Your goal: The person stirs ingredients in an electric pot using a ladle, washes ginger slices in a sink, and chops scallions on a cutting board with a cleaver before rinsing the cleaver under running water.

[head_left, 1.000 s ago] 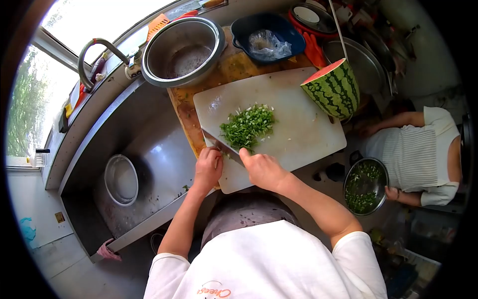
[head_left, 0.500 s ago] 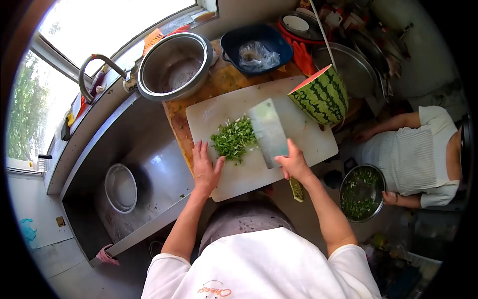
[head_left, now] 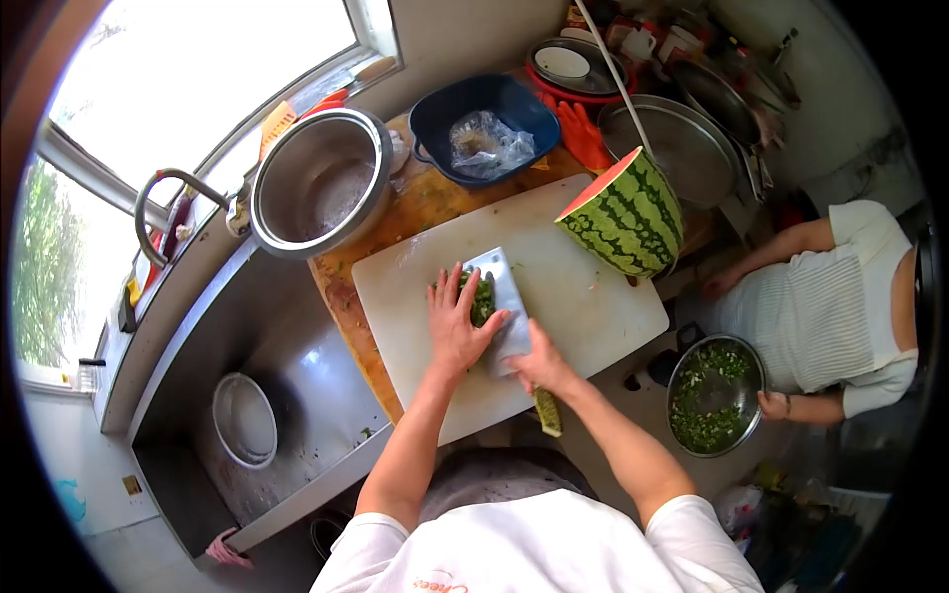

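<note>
My right hand [head_left: 542,362] grips a cleaver [head_left: 508,306] by its handle, which has a green-speckled end sticking out below the fist. The broad blade is tilted over the white cutting board [head_left: 593,331]. Chopped green onions [head_left: 482,299] are gathered between the blade and my left hand [head_left: 458,331]. That hand is open, its fingers spread over the greens and its thumb reaching to the blade. Part of the pile is hidden beneath my palm and fingers. Half a watermelon [head_left: 628,222] rests at the board's far right, red cut face up.
A co-worker [head_left: 806,296] at right holds a steel bowl [head_left: 717,395] containing chopped greens. Behind the board stand a deep metal pot [head_left: 326,188] and a dark blue basin [head_left: 524,114] with plastic film inside. To the left, a metal sink [head_left: 306,395] contains a round bowl [head_left: 244,420].
The cleaver has moved left and turned more on edge against the greens. My left hand has come in from the left onto the pile, which is now bunched together. The view has shifted slightly.
</note>
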`<state>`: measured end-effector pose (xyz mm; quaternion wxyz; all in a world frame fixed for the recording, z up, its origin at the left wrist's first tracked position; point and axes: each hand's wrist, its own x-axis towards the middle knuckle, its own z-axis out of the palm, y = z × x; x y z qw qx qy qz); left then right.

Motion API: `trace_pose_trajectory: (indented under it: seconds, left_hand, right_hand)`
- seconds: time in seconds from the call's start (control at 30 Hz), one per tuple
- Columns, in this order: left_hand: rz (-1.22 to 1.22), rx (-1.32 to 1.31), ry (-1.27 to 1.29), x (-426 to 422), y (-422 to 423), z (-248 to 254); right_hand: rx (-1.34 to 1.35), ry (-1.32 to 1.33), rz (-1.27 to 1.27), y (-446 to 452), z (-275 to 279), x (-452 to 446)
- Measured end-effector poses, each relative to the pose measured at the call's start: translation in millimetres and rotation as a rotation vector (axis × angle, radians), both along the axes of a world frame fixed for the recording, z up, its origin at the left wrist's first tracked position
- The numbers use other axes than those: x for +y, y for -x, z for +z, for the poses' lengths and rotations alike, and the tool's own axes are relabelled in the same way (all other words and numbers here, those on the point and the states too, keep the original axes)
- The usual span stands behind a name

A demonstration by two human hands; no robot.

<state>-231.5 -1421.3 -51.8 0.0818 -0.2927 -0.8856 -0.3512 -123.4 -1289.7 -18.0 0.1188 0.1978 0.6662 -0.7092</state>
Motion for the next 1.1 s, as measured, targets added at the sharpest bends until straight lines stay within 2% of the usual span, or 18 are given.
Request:
trace_pose_trajectory:
  seconds: [0.17,0.3,0.4,0.53,0.67,0.73,0.77,0.8,0.87,0.9,1.0,1.03,1.1]
  left_hand:
    - [0.039,-0.097,-0.332,-4,1,-2]
    - [-0.006,0.004,-0.258,-10,-4,29]
    - [-0.115,0.08,-0.126,16,-31,68]
    - [-0.249,0.115,-0.239,83,-99,104]
    - [-0.403,0.045,-0.504,165,-179,102]
    - [-0.487,-0.06,-0.613,198,-218,84]
    - [-0.529,-0.19,-0.619,212,-234,62]
    - [-0.596,-0.346,-0.577,222,-248,41]
    - [-0.646,-0.327,-0.013,232,-262,10]
    - [-0.578,-0.446,-0.023,234,-270,3]
    - [-0.613,-0.323,-0.164,235,-288,18]
    - [-0.676,-0.242,-0.171,241,-298,24]
    - [-0.802,-0.106,-0.146,250,-318,50]
  right_hand:
    - [0.081,0.098,-0.069,3,-9,-45]
    - [0.165,0.258,-0.14,-9,-11,-57]
    - [0.208,0.299,-0.194,-44,18,-39]
    - [0.207,0.201,-0.329,-123,69,11]
    - [0.139,-0.252,-0.447,-211,100,71]
    - [-0.077,-0.467,-0.503,-250,107,91]
    - [0.013,-0.721,-0.424,-271,78,105]
    - [-0.057,-0.851,-0.416,-285,72,113]
    - [-0.196,-1.105,-0.39,-306,67,128]
    - [-0.161,-1.134,-0.468,-318,65,132]
    - [-0.098,-0.838,-0.606,-341,59,147]
    - [-0.18,-0.553,-0.656,-339,88,147]
    - [-0.098,-0.361,-0.713,-348,82,154]
